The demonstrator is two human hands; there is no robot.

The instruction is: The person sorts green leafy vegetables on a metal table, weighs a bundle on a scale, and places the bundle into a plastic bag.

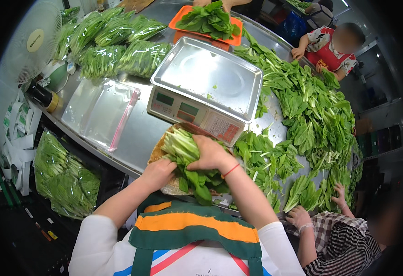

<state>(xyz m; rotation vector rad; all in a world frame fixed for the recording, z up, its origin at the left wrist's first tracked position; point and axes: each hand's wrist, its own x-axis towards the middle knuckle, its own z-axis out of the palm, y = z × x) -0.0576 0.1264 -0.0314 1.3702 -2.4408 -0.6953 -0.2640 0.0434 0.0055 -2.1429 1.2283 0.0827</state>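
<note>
Just in front of me, a shallow woven basket (157, 146) holds a bundle of leafy greens (180, 143) with pale stems. My right hand (210, 153) lies over the bundle with its fingers spread and curved around it. At the bundle's left side, my left hand (160, 172) grips its lower edge, fingertips partly hidden by leaves and basket. Beyond the basket stands a digital scale (179, 108) with a steel tray (205, 76), on which only leaf scraps lie. Flat clear plastic bags (106, 114) lie to the left of the scale.
Bagged greens (101, 58) and a fan (32, 41) are at the back left. Loose greens (301, 100) pile along the right. Another person's hands hold greens over an orange tray (179, 17). Two co-workers (332, 51) (339, 238) work at the right. A bagged bundle (63, 176) lies lower left.
</note>
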